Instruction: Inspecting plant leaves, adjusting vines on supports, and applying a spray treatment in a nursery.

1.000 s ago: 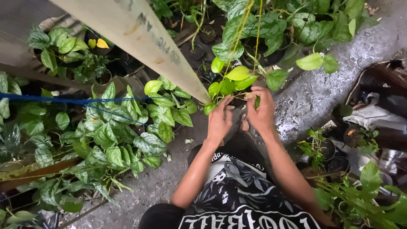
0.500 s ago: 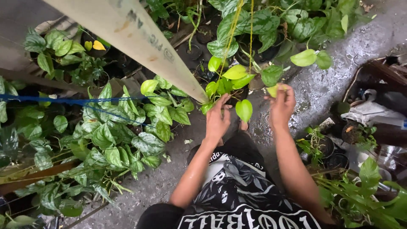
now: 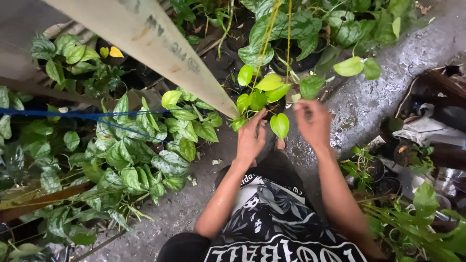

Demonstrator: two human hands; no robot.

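I am tending the hanging plant (image 3: 264,90) just beside the pale pole (image 3: 160,46), my left hand (image 3: 251,138) with loose open fingers under its leaves, my right hand (image 3: 313,123) blurred beside them, grip unclear, needing gentle fingers.

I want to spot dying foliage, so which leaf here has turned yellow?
The small bright yellow leaf at upper left, above the dark pot beside the slanted pale post; the other leaves are green or white-mottled.
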